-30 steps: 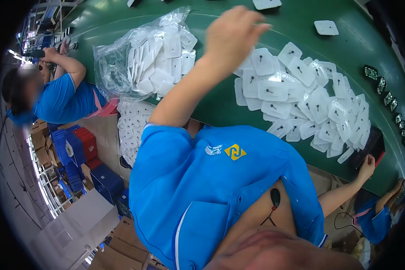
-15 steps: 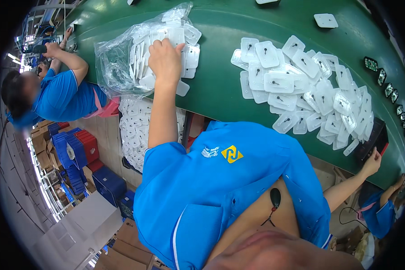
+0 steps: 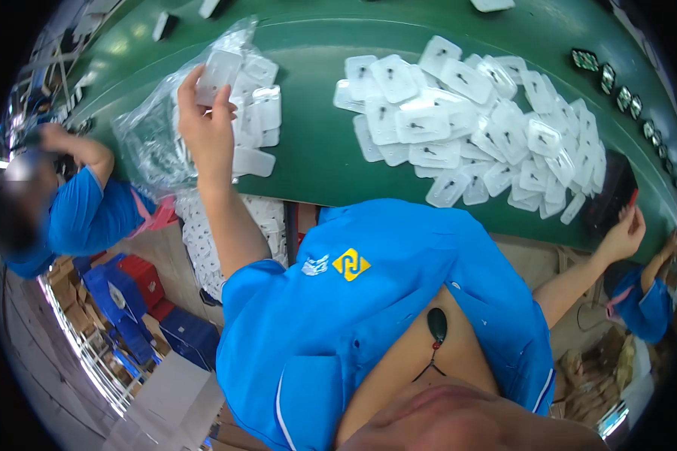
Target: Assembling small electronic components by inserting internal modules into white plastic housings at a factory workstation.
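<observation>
My left hand [image 3: 207,131] is at the clear plastic bag [image 3: 147,143], with thumb and fingers gripping a white rectangular plastic plate [image 3: 220,75] by its edges. The plate tilts up over a stack of similar white plates [image 3: 262,113], which lies partly on the bag. At the far right, my right hand [image 3: 624,234] has its fingers pinched together beside a dark box [image 3: 611,192]. A small red strip shows just above those fingertips; whether it belongs to the box or is held, I cannot tell. Between my hands spreads a large heap of white plates [image 3: 459,124] with small dark centre marks.
Everything lies on a green conveyor belt [image 3: 308,143]. Several shiny dark parts [image 3: 608,77] line its right side. Below the belt's near edge stands a container of white pieces [image 3: 203,252]. Co-workers sit at the left [image 3: 75,218] and far right [image 3: 647,301].
My left hand has turned and taken hold of one white plate, lifting its edge from the stack. The right hand stays by the dark box, its fingers shifted slightly. The whole view has shifted.
</observation>
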`<state>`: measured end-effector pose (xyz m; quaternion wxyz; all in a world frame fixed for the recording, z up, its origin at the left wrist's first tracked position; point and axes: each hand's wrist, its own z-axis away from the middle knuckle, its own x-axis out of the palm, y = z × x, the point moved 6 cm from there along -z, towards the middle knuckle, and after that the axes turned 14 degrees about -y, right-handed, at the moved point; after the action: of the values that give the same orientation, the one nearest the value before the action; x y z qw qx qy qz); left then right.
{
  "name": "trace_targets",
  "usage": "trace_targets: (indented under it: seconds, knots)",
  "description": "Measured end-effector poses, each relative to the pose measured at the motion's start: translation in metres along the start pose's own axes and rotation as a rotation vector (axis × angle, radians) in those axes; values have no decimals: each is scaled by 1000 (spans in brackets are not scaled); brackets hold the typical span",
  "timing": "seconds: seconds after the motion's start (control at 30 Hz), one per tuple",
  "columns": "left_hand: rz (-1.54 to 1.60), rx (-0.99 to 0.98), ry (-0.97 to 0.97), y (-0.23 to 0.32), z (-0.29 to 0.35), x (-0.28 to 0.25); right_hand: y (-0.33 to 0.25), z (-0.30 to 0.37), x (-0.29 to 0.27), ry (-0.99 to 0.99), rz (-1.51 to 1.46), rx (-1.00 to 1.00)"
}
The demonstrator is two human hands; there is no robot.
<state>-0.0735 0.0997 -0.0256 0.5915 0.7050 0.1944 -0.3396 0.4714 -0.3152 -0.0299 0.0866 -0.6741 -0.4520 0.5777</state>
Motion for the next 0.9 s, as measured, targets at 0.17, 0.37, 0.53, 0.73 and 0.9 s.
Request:
trace_targets:
  seconds: [0.17, 0.37, 0.53, 0.73, 0.9]
  knots:
    - [410, 201, -438, 70, 23, 63, -140, 44, 86, -396, -532, -91]
    - [466, 502, -708, 135, 58, 142, -234, 111, 162, -962, -927, -121]
    - [449, 660, -665, 149, 67, 149, -248, 118, 169, -1030, -1029, -119]
    - [417, 732, -609, 153, 68, 149, -248, 121, 173, -1024, -1127, -52]
    - [435, 711, -578, 154, 69, 148, -247, 117, 167, -976, -935, -190]
